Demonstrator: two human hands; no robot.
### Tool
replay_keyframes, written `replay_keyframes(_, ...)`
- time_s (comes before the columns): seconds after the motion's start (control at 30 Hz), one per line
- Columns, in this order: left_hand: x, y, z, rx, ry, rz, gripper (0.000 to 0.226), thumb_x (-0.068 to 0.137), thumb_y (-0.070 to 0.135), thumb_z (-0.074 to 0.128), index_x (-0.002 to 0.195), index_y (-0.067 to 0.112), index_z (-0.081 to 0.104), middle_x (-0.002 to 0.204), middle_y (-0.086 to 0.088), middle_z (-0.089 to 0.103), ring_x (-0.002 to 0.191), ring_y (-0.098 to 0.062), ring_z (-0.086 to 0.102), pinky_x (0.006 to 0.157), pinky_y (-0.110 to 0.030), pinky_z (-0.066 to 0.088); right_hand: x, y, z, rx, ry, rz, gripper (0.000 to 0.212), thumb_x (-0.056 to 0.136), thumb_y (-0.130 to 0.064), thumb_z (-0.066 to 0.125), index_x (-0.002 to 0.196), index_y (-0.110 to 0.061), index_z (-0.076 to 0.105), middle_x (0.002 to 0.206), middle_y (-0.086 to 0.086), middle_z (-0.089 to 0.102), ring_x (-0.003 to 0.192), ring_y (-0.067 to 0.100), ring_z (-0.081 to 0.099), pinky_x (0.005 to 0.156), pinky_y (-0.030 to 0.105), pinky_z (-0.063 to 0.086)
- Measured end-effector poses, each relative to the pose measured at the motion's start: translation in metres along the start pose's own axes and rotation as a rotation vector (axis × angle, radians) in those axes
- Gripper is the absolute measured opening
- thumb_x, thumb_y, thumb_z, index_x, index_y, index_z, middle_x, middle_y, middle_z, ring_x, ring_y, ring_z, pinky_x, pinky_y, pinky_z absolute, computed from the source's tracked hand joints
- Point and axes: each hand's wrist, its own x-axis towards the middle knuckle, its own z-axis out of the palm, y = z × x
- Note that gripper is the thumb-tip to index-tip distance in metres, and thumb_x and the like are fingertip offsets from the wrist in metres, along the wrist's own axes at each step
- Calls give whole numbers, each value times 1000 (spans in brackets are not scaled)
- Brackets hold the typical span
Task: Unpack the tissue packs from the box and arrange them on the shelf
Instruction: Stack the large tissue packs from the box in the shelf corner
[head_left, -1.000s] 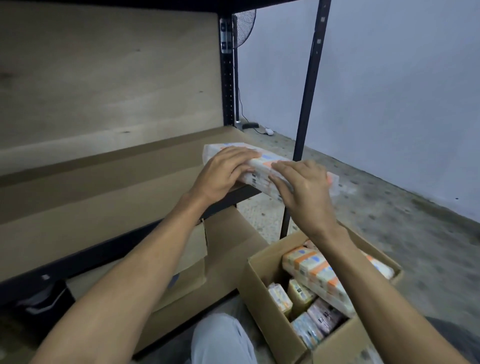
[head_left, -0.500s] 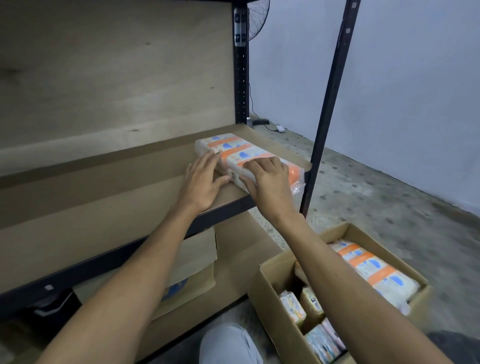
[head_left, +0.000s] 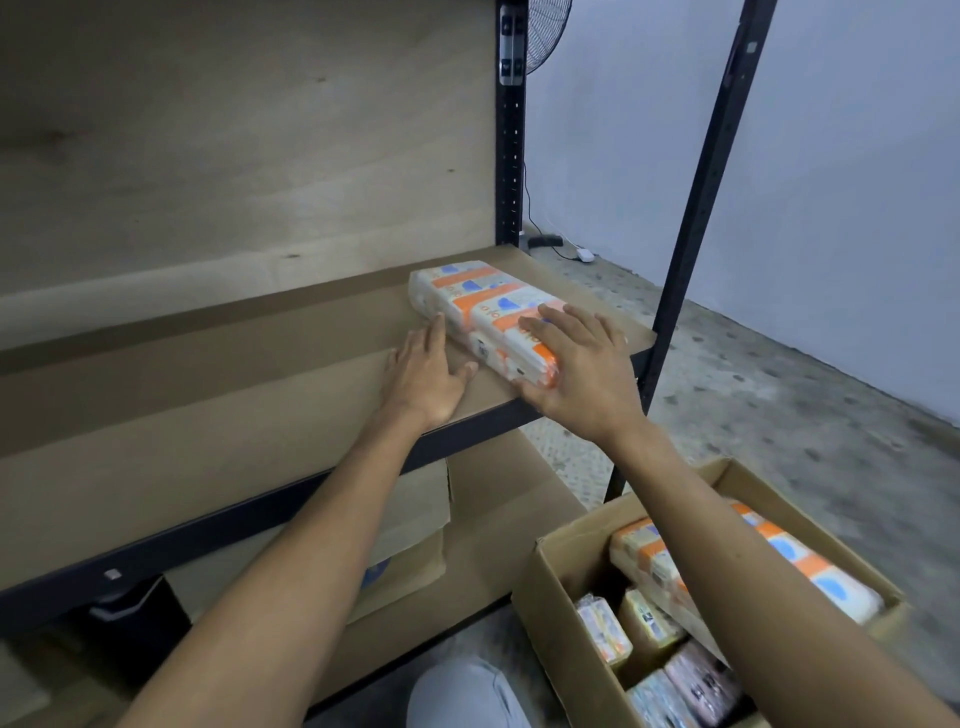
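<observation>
The left hand (head_left: 426, 376) lay flat on the shelf (head_left: 218, 415), palm down, fingers spread and stretched toward one o'clock; its fingertips reached the near long side of the tissue pack (head_left: 485, 317), though it gripped nothing. The forearm ran back toward seven o'clock, crossing the black front rail of the shelf. To the nine o'clock side of that hand the brown board stretched bare all the way to the frame's edge, wide room for more packs.

The tissue pack, white with orange bands and blue marks, rested flat on the shelf's right end, its long axis running from eleven to five o'clock. Its far end sat close to the back panel and the rear black upright (head_left: 509, 156); its near end came close to the shelf's front edge.

The right hand (head_left: 582, 369) lay open over the pack's near end, palm pressed down on top, fingers splayed toward eleven o'clock, thumb hooked around the near corner. A narrow strip of board remained at three o'clock before the front upright (head_left: 701, 197).

At five o'clock, on the floor, the open box (head_left: 561, 613) held another long pack (head_left: 810, 561) and smaller packs below it.
</observation>
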Motion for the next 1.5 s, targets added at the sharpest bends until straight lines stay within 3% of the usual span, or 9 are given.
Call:
replay_keyframes(0.27,10,0,0,136,-127,23,60,97,55,29,148,22,32,160,-5,18,147,-23,13,119,-44,10,24,10,21,-48,28,79,59,76,-48,64,131,-27,51,140,2,50,133,25,37,108,40,20)
replay_keyframes(0.47,32,5,2,136,-138,8,60,97,55,31,146,22,35,159,-6,21,146,-24,17,119,-46,9,48,30,40,-91,12,134,62,75,-48,62,131,-26,50,140,4,50,132,27,38,109,46,25)
replay_keyframes(0.93,67,-1,22,143,-78,2,58,96,54,32,146,24,35,158,-4,23,146,-23,18,119,-47,11,115,83,81,-79,-7,106,60,74,-53,58,128,-28,52,136,3,52,128,26,43,106,46,29)
replay_keyframes(1.5,67,1,25,147,-28,4,55,96,54,33,143,27,37,157,-1,26,145,-21,20,119,-44,11,143,99,103,-27,-3,103,66,67,-55,52,126,-27,54,136,3,53,128,30,42,107,47,27)
